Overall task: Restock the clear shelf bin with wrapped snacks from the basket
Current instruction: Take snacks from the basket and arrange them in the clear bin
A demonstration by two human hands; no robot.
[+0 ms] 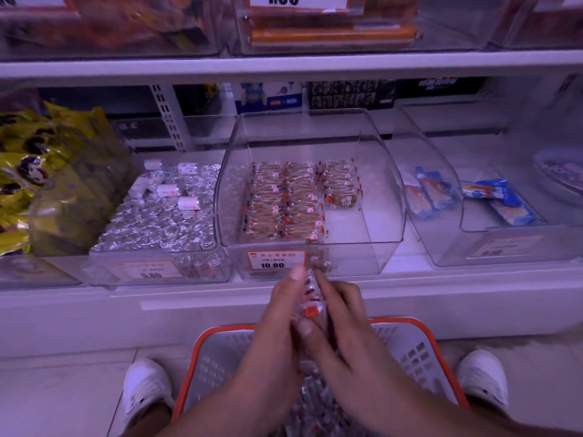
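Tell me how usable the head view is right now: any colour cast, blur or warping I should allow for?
Head view: a purple cast tints everything; the top shelf bins are smeared by blur; the shelf edge bows from wide-angle distortion; the clear shelf bin and its price label read sharply; the wrapped snacks pressed between both hands are slightly soft.

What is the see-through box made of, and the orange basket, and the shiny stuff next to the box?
The clear bin looks like hard glossy plastic: you see the snacks through its walls. The basket seems moulded plastic, grey with holes and an orange rim. The silver rolls look wrapped in crinkly metallic foil, though it may be foil-look film.
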